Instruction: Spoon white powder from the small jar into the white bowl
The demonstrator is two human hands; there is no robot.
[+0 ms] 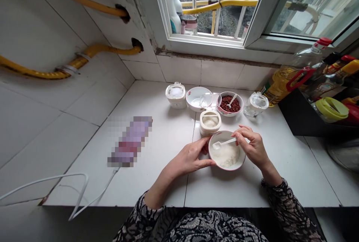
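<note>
My left hand [190, 156] grips the left rim of a small white bowl with a pink edge [239, 164], which holds a mound of fine white granules. My right hand [252, 148] pinches the handle of a small white spoon [221, 143], whose scoop rests above the granules. Just behind the bowl stands an open white container of pale powder [210, 122]. Several other dishes lie farther back: a white lidded canister [176, 94], a white dish [195, 98], and a flowered bowl of red beans [230, 104] with a spoon in it.
A glass jar [255, 104] and a cooking oil bottle [280, 81] stand at the back right of the white tiled counter [157, 182]. A pixelated object [130, 141] and white cable [84, 193] lie left. Yellow pipes [78, 57] run along the wall beneath a window [207, 6].
</note>
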